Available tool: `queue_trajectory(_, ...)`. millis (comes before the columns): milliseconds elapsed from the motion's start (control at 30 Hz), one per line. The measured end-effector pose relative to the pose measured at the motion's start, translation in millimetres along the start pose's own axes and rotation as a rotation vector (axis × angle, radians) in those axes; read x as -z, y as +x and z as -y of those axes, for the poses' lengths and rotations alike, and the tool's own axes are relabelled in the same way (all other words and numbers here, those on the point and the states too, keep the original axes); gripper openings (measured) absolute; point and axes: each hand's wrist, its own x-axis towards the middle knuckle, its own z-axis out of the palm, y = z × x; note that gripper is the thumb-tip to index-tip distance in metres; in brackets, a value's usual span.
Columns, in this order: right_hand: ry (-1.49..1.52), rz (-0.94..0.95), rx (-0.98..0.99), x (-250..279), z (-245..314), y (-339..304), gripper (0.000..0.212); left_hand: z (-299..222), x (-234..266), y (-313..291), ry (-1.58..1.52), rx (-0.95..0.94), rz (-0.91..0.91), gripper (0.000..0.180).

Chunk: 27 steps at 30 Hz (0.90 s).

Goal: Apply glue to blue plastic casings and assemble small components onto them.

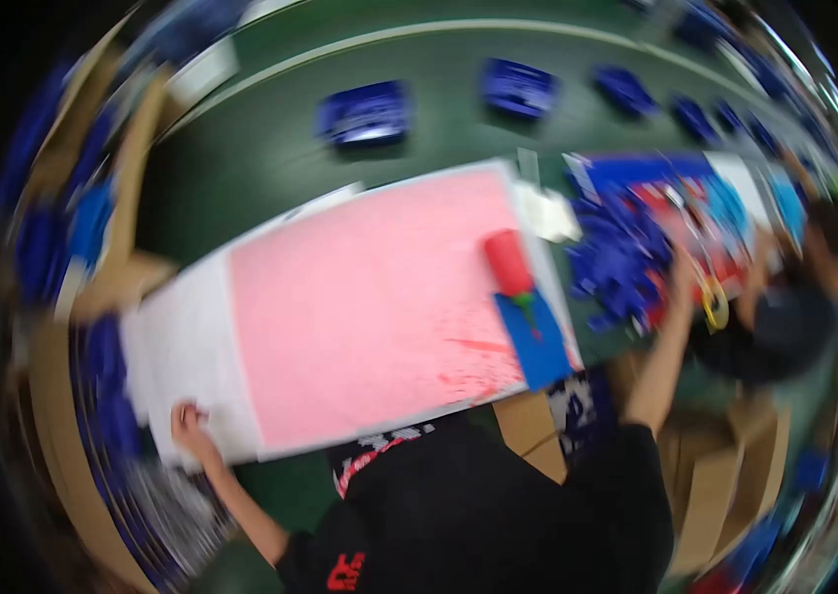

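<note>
A wide pink sheet (369, 297) with a white strip (186, 356) at its left end covers the board in front of me. My left hand (186, 424) is over the near left part of the white strip, its fingers loosely bent, with a gap by the thumb and nothing plain in it. My right hand (683, 269) reaches far right, beside a heap of dark blue pieces (617, 252); blur hides its fingers. A red bottle-shaped thing with a green end (508, 262) lies at the pink sheet's right side, partly over a blue flat piece (536, 342).
Blue trays (364, 112) stand in a row on the green surface (260, 168) beyond. At right, another person (775, 327) works near yellow-handled scissors (716, 302). Open cardboard boxes (721, 485) stand at lower right; more cardboard (132, 282) is at left.
</note>
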Motion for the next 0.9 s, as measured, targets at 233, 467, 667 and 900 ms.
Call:
queue_trajectory(233, -0.277, 0.154, 0.361, 110.5, 2.4, 31.9, 0.034, 15.3, 40.6, -29.6, -0.200, 0.102, -0.157, 0.012)
queue_trajectory(467, -0.112, 0.247, 0.364, 121.6, -13.2, 56.1, 0.036, 51.5, 84.3, 26.8, 0.429, -0.170, -0.380, 0.010)
queue_trajectory(667, -0.148, 0.007, 0.303, 131.7, 9.7, 21.6, 0.043, 130.7, 158.9, 125.1, 0.998, -0.117, -0.191, 0.061)
queue_trajectory(900, -0.429, 0.616, 0.169, -99.7, 93.4, -267.3, 0.031, 190.4, 221.3, 160.0, 1.442, 0.350, 0.069, 0.091)
